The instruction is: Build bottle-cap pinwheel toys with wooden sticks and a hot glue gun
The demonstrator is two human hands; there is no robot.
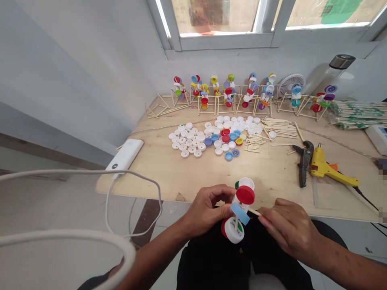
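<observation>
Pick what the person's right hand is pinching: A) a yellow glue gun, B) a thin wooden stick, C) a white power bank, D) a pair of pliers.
B. The right hand pinches a thin wooden stick between its fingers, and the stick runs toward the bottle-cap model held in the left hand.

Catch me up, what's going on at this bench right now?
A person's left hand grips a small model of red, white and blue plastic bottle caps on wooden sticks, while the right hand holds a thin wooden stick up to it. On the plywood table beyond stand a row of similar cap models, loose white plastic caps and a yellow hot glue gun.
</observation>
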